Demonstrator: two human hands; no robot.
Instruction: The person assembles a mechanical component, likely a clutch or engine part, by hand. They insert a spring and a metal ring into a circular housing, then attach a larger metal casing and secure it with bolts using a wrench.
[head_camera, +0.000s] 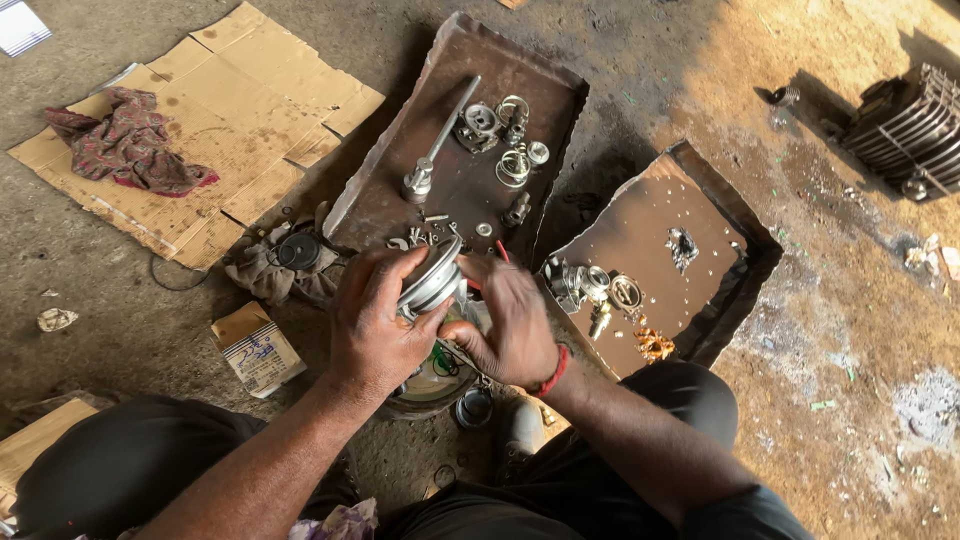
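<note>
Holding a round metal part (432, 280) between both hands, we keep it above the ground, just below a rusty tray (470, 190). Our left hand (378, 322) wraps its rim, grip pressed around it; our right hand (512, 322) pinches its lower edge. The disc stands on edge, its flat face turned up-left, its rim running from lower left to upper right.
</note>
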